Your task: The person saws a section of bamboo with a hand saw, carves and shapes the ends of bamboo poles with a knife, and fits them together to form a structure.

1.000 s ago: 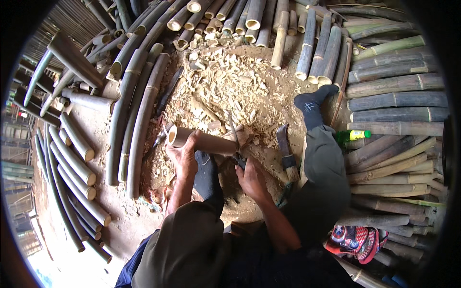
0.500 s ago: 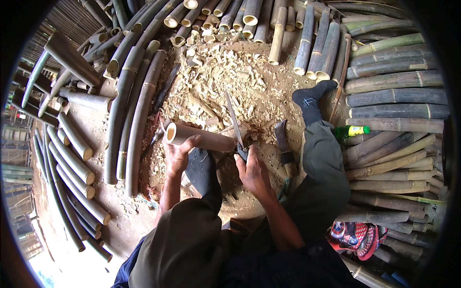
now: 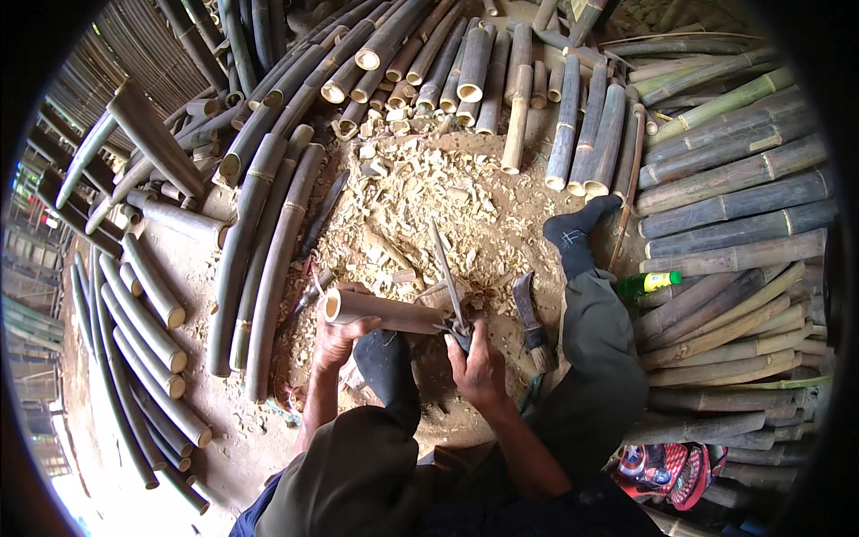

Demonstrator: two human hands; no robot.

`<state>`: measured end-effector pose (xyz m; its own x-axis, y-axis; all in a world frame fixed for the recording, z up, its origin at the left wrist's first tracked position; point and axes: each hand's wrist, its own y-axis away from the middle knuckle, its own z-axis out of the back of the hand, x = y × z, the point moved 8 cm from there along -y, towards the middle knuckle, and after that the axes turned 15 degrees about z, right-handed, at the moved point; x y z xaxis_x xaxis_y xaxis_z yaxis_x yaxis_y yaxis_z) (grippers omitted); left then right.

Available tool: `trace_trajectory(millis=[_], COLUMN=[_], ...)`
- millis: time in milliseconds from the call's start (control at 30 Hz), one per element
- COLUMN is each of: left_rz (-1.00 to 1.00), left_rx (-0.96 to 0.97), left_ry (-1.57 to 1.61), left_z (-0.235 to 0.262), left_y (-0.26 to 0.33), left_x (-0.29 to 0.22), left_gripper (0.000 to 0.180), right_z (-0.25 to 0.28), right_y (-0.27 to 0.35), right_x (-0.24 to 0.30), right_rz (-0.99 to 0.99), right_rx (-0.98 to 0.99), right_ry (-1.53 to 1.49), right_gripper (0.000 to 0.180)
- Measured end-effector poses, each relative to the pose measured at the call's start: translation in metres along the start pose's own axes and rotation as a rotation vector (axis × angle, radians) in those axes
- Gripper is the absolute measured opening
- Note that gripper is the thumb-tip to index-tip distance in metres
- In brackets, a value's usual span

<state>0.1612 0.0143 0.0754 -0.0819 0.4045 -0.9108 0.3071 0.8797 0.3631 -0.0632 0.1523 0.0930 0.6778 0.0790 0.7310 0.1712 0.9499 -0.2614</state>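
My left hand [image 3: 338, 340] is wrapped round a short bamboo tube [image 3: 386, 313] from below, near its open, pale-rimmed end. The tube lies nearly level across my shin, its other end close to my right hand [image 3: 480, 365]. That hand is closed round the dark handle of a knife, thumb along it. A long, narrow knife blade [image 3: 445, 266] points away from me, crossing just by the tube's right end. Whether the blade touches the tube, I cannot tell. A hatchet-like cleaver [image 3: 526, 309] with a dark-bound wooden handle lies on the ground to the right.
Pale wood shavings [image 3: 403, 192] cover the ground ahead. Cut bamboo poles [image 3: 277, 268] lie at left, with more bamboo stacked [image 3: 734, 210] at right and across the back. A green bottle [image 3: 649, 284] lies beside my right leg. A dark long blade [image 3: 324, 210] rests near the left poles.
The whole view has shifted, so the scene sits lower in the picture. Both hands keep their hold on the bamboo tube and knife, with little movement between them.
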Motion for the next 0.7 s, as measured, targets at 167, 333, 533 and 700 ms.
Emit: trace_trajectory(millis=[167,333,533,700], left_rz=[-0.031,0.006,-0.049,-0.008], left_rx=[-0.037,-0.436,-0.360,-0.337], left_ry=[0.063,0.409,0.297,0.276], left_z=[-0.008,0.014,0.006,0.013], left_y=[-0.007,-0.006,-0.020,-0.020], left_x=[0.002,0.025,0.017,0.020], left_gripper=[0.052,0.034,0.038,0.041], right_z=[-0.040,-0.006,-0.057,-0.017], right_y=[0.015,0.001,0.027,0.002], right_x=[-0.053,-0.004,-0.064,-0.015], right_rz=[-0.069,-0.042,-0.236,-0.059], right_rx=[0.175,0.077,0.405,0.100], right_ry=[0.234,0.097,0.377,0.098], right_gripper=[0.044,0.051,0.053,0.049])
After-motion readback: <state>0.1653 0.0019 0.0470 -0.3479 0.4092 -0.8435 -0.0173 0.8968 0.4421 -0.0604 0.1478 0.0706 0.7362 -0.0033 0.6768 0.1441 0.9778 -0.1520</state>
